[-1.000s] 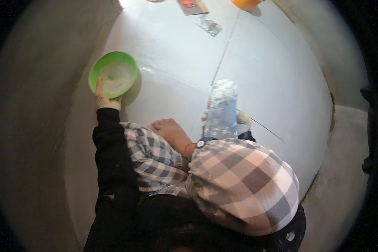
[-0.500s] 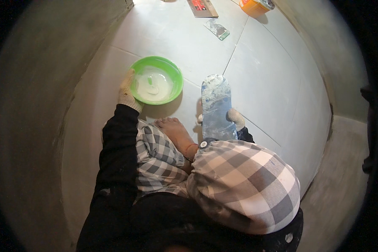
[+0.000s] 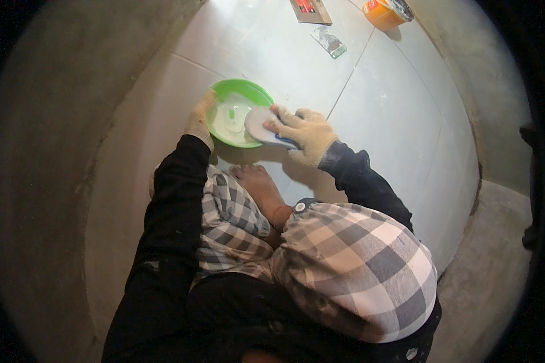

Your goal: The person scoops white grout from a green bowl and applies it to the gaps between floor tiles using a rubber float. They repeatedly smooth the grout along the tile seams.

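Note:
My left hand (image 3: 200, 120), in a cream knitted glove, grips the left rim of a green plastic bowl (image 3: 248, 91) with white paste inside. A pale flip-flop-like sole (image 3: 258, 125) with blue detail is in my right hand (image 3: 307, 133), also gloved, with some bare fingertips showing. The sole is tilted, its far end over the bowl's right side; whether it touches the paste I cannot tell. My bare foot (image 3: 257, 187) rests just below the bowl, between the legs of my checked trousers (image 3: 354, 266).
Farther off on the pale tiled floor (image 3: 436, 157) lie a brown card piece (image 3: 312, 13) with red printing, a small clear packet (image 3: 328, 42) with a green end and an orange tub (image 3: 383, 15). Grey walls (image 3: 54, 151) close in on both sides.
The bowl has moved right and in front of me with my left hand. My right hand has risen with the sole, turned it over and brought it to the bowl.

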Demonstrator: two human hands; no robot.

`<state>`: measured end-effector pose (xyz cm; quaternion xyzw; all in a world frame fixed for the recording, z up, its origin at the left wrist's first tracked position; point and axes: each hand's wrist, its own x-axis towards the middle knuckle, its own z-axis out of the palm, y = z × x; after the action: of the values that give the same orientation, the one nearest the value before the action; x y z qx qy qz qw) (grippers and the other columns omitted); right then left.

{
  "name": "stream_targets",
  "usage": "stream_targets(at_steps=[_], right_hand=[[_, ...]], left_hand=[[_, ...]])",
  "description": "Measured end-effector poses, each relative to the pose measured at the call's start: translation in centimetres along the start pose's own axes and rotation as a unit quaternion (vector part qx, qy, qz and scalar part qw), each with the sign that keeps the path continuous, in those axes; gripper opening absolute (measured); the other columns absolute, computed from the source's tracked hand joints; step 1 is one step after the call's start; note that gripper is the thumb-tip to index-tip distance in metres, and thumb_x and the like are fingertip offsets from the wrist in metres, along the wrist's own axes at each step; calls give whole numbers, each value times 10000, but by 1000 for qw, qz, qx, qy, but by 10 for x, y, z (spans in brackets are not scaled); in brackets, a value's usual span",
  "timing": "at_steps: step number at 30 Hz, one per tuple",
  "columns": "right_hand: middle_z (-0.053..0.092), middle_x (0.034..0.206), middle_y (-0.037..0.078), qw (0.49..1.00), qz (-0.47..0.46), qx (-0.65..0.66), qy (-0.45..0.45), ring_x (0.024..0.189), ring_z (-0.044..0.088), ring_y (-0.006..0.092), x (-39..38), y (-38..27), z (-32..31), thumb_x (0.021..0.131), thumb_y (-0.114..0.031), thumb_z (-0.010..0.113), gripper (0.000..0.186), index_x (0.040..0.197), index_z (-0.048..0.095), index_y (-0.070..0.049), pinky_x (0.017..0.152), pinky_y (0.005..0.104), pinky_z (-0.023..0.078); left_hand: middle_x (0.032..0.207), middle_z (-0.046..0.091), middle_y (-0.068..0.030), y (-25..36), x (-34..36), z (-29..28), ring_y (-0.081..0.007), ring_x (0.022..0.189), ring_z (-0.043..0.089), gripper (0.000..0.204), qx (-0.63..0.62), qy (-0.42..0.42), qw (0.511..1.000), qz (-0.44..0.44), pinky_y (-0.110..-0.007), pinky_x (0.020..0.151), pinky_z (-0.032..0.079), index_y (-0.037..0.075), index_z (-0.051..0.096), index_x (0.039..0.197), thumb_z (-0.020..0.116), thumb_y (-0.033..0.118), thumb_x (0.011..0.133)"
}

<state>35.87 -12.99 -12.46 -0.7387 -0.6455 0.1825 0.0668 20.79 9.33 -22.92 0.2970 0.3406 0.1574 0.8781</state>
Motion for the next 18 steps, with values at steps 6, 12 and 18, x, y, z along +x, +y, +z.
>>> stream_targets(at_steps=[6, 12, 18], right_hand=[[442, 1494, 63, 962, 24, -151, -225, 995, 612, 314, -12, -14, -32, 820, -275, 698, 650, 1432, 479, -301, 915, 456, 492], [647, 1229, 129, 929, 246, 197, -192, 989, 651, 274, -61, 26, -66, 798, -205, 641, 547, 1340, 586, -158, 895, 396, 524], [589, 1280, 269, 562, 233, 792, -54, 1085, 651, 394, -83, 52, -8, 711, -272, 781, 837, 1403, 446, 59, 928, 486, 539]], left_hand=[[1021, 650, -68, -7, 3, 2, -159, 871, 617, 410, 137, 44, 983, 111, -307, 762, 516, 3, 668, 1148, 714, 322, 895], [1038, 649, -78, 2, 1, -7, -169, 889, 624, 453, 5, 39, 998, 45, -322, 764, 527, -3, 659, 1169, 731, 347, 890], [1138, 643, -87, 12, -9, 6, -185, 1013, 625, 501, -11, 31, 998, 61, -332, 857, 529, 23, 621, 1237, 661, 421, 936]])
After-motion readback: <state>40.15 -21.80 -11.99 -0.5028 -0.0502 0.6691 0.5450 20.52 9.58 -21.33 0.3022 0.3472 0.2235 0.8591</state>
